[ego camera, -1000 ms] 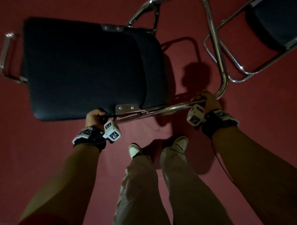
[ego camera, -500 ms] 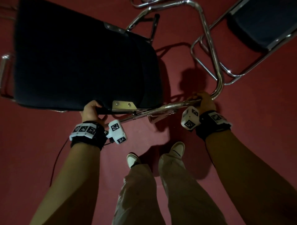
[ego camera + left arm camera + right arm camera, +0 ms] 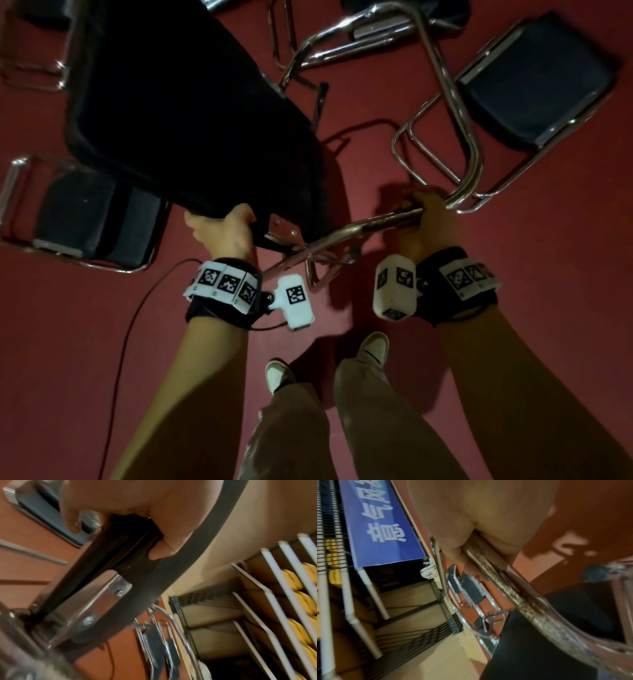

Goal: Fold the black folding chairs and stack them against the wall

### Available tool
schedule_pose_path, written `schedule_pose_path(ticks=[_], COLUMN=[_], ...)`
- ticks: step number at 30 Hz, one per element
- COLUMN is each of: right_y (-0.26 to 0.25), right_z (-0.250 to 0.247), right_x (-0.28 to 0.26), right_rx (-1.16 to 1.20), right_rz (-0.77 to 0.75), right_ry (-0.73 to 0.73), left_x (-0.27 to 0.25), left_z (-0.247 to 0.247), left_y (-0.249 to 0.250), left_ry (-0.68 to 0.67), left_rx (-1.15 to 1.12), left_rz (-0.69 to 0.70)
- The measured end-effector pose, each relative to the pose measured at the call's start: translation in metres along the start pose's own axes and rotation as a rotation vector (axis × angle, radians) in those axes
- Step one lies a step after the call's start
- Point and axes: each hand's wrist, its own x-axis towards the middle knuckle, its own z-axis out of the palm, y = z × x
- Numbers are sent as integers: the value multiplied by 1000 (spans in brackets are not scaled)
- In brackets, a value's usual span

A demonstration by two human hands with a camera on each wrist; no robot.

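A person stands on a dark red floor [image 3: 565,274], seen from above, holding one black folding chair [image 3: 191,113] up in front of them with both hands. The chair's padded black seat rises from the left hand [image 3: 224,231] toward 11 o'clock, tilted steeply. That grip is closed over the seat's near edge, fingers curled under the padding, just beside a chrome hinge bracket [image 3: 104,600]. The right hand [image 3: 428,219] is wrapped fully round a chrome frame tube [image 3: 508,588], which runs between the two hands along a 9-to-3 line, then bends up toward 12 o'clock. Judging by this, folding depends on bringing the seat flat against that frame. The chair looks glossy black with scuffed, speckled chrome. Other chairs lie folded on the floor at 9 o'clock [image 3: 85,219] and 2 o'clock [image 3: 534,82].
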Motion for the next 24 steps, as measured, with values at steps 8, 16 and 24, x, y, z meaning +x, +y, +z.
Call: schedule_pose_path(ticks=[8, 16, 24], right_y=[-12, -32, -52], right_z=[11, 2, -13], right_x=[-23, -31, -20], right_rx=[23, 74, -30], right_rz=[-68, -40, -109], right_ry=[-8, 57, 109], left_x=[14, 13, 14], left_z=[-4, 13, 27], left_y=[23, 40, 38], left_ry=[-151, -203, -215], left_rx=[117, 40, 157], left_rz=[13, 70, 131])
